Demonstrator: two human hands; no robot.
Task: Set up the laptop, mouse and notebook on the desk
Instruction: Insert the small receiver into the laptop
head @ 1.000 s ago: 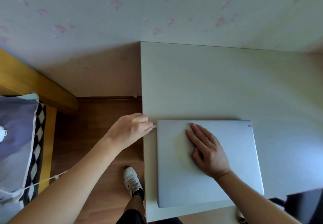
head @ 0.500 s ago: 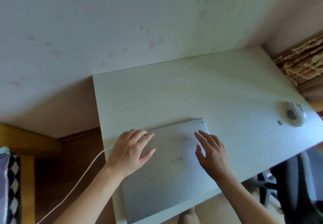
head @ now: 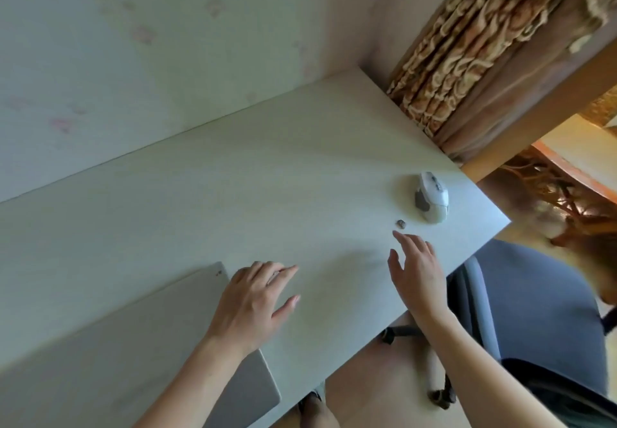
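Note:
A closed silver laptop (head: 127, 337) lies flat on the pale desk (head: 233, 194) at the lower left. My left hand (head: 253, 297) rests open on the laptop's right edge, fingers spread onto the desk. A white and grey mouse (head: 431, 201) sits near the desk's right end, with a small dark receiver (head: 401, 224) just in front of it. My right hand (head: 417, 270) hovers open over the desk, its fingertips close to the receiver and short of the mouse. No notebook is in view.
A patterned curtain (head: 467, 43) hangs past the desk's far right corner. A blue-grey office chair (head: 534, 310) stands at the desk's right front. The wall runs along the desk's back edge.
The view has swung right, bringing the mouse closer. My right hand has left the laptop lid and moved toward the mouse. My left hand slid to the laptop's right edge.

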